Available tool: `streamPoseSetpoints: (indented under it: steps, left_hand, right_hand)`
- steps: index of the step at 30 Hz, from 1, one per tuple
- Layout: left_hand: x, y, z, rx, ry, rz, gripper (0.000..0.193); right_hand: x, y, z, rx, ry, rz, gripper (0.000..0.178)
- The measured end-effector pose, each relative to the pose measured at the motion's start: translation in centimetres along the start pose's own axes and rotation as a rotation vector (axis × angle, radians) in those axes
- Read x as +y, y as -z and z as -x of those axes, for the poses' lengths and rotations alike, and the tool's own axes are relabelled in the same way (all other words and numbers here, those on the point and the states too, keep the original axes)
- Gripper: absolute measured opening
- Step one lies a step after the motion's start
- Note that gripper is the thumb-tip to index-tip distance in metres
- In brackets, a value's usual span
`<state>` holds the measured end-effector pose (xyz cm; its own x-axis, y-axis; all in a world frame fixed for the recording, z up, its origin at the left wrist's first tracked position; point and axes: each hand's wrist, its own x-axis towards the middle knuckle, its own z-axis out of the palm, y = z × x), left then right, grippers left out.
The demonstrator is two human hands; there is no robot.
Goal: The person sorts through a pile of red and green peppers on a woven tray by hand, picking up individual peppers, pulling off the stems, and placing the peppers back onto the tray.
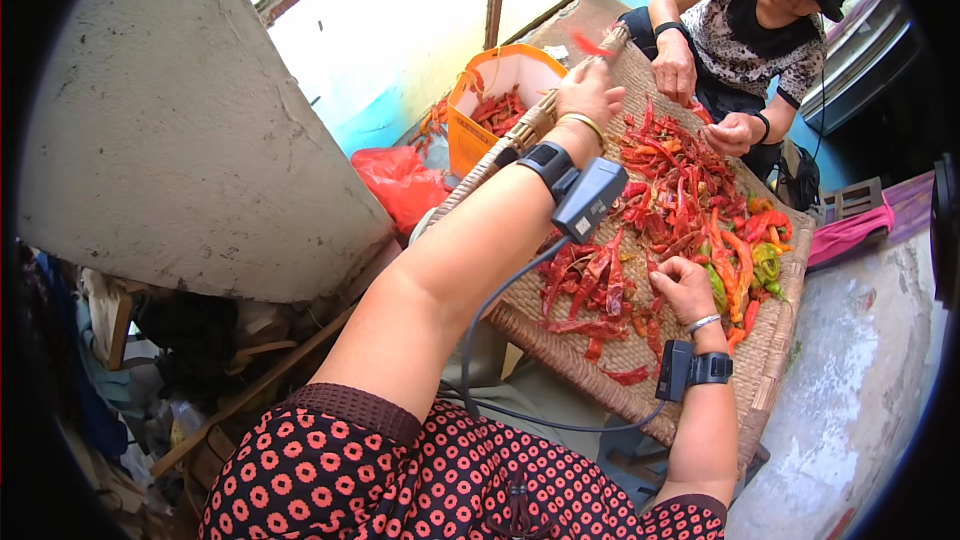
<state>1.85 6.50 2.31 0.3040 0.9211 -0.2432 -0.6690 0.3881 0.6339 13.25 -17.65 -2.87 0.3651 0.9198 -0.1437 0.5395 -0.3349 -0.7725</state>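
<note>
A heap of red chili peppers, many dried and wrinkled, lies on a woven mat-like tray. My left hand reaches out over the tray's far left edge, its fingers smeared by motion. A blurred red chili pepper shows just beyond those fingertips; whether they touch it I cannot tell. Over the near part of the heap, my right hand has its thumb and fingers pressed together, what they hold being hidden. Beside it, fresher orange and green peppers lie to the right, with a smaller dark red pile to the left.
An orange-yellow box with red peppers inside stands beyond the tray's left edge, next to a red plastic bag. Across the tray, another person handles a pepper with both hands. A wall rises on the left.
</note>
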Motion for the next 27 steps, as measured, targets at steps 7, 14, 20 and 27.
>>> streamPoseSetpoints:
  steps: [7, 14, 20, 27]
  left_hand:
    - [-4.2, 1.3, 1.3, -0.538, 0.305, -0.547, 0.015]
    - [-7.2, 1.0, 8.6, -1.330, -0.259, -1.625, 0.028]
    - [-6.6, 1.1, 7.8, -1.429, -0.246, -1.742, 0.027]
    - [-6.1, 0.8, 7.2, -1.467, -0.012, -1.785, 0.025]
  right_hand:
    - [-0.5, -0.2, 0.1, 0.021, 0.057, 0.021, 0.009]
    - [-0.6, -0.3, 0.0, 0.052, -0.079, -0.289, 0.008]
    - [-2.1, 0.1, 0.2, 0.002, -0.117, -0.324, 0.009]
    - [-1.3, 0.4, 0.1, 0.055, -0.172, -0.503, 0.009]
